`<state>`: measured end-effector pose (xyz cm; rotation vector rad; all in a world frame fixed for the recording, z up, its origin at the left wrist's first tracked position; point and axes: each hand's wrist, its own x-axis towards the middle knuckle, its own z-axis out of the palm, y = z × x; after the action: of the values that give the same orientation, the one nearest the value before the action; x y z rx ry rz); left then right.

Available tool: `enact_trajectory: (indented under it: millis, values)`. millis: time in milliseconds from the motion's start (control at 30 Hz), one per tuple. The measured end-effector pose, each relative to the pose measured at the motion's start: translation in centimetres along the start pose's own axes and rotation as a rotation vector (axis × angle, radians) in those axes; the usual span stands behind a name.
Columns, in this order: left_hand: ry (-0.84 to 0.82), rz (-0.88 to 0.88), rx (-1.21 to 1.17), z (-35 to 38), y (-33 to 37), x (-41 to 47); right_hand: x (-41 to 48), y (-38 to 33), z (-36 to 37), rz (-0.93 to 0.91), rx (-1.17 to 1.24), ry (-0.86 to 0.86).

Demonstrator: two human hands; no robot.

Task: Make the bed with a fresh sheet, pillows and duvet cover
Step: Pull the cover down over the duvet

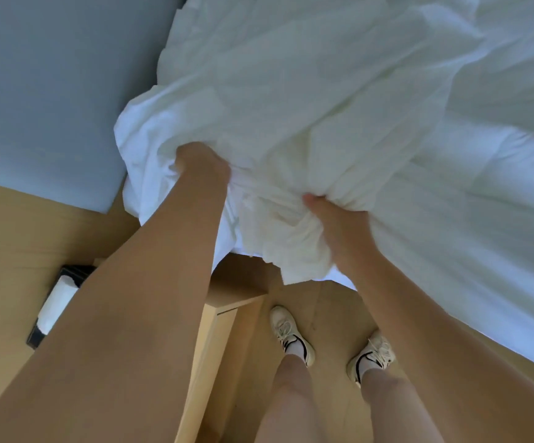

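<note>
A large white duvet (307, 91) lies crumpled over the corner of the bed (499, 266). My left hand (201, 161) grips a bunched fold of it at the corner near the headboard. My right hand (339, 225) holds another gathered bunch of the same white fabric a little lower and to the right, thumb on top. Loose cloth hangs between and below both hands over the bed's edge. Which layer is the sheet and which the cover cannot be told apart.
A grey-blue padded headboard (45, 91) fills the upper left. A wooden bedside unit (233, 289) stands below the bed corner, with a black-framed wall lamp (54, 305) at left. My feet in white trainers (291, 334) stand on the wooden floor beside the bed.
</note>
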<state>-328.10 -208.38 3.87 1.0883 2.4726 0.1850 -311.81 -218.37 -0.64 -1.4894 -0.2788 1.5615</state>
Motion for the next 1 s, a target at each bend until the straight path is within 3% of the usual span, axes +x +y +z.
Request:
enact_trajectory:
  millis: [67, 100, 200, 267, 367, 467, 533, 633, 733, 833, 900, 1000]
  values:
    - [-0.046, 0.061, 0.187, -0.9, -1.8, -0.5, -2.2, -1.4, -5.3, -0.069, 0.048, 0.106]
    - [-0.019, 0.01, 0.164, -0.9, -2.9, -1.1, -3.7, -1.9, -9.2, -0.098, 0.028, 0.146]
    - [0.055, -0.443, -0.487, 1.3, -6.9, -2.1, -7.0, -3.0, -19.3, -0.086, -0.159, 0.12]
    - [0.026, -0.607, -0.723, 3.9, -10.2, -6.0, -6.1, -2.5, -21.9, -0.02, -0.331, 0.173]
    - [-0.01, -0.773, -1.101, 8.4, -12.0, -12.8, -3.6, -0.8, -22.1, 0.0, -0.504, 0.165]
    - [-0.175, -0.777, -1.228, 11.4, -10.5, -16.0, -2.5, 0.2, -22.5, 0.025, -0.516, 0.109]
    - [-0.323, -0.818, -1.209, 12.9, -8.4, -17.4, -2.5, 0.2, -22.9, 0.025, -0.483, 0.081]
    - [-0.613, -0.74, -1.145, 14.6, -3.2, -19.4, -2.7, 0.2, -22.7, 0.016, -0.432, 0.0]
    - [-0.706, -0.744, -1.072, 15.8, 1.3, -18.8, -2.8, 0.6, -22.3, 0.025, -0.39, -0.044]
    - [-0.843, -0.752, -0.855, 16.7, 2.8, -17.4, -2.4, 1.0, -21.8, 0.036, -0.361, -0.034]
    - [-0.875, -0.709, -0.734, 16.9, 3.0, -17.0, -2.3, 1.1, -21.5, 0.037, -0.343, -0.036]
    - [-0.728, -0.625, -0.759, 16.6, 3.4, -16.4, -2.5, 1.1, -20.9, 0.044, -0.321, -0.016]
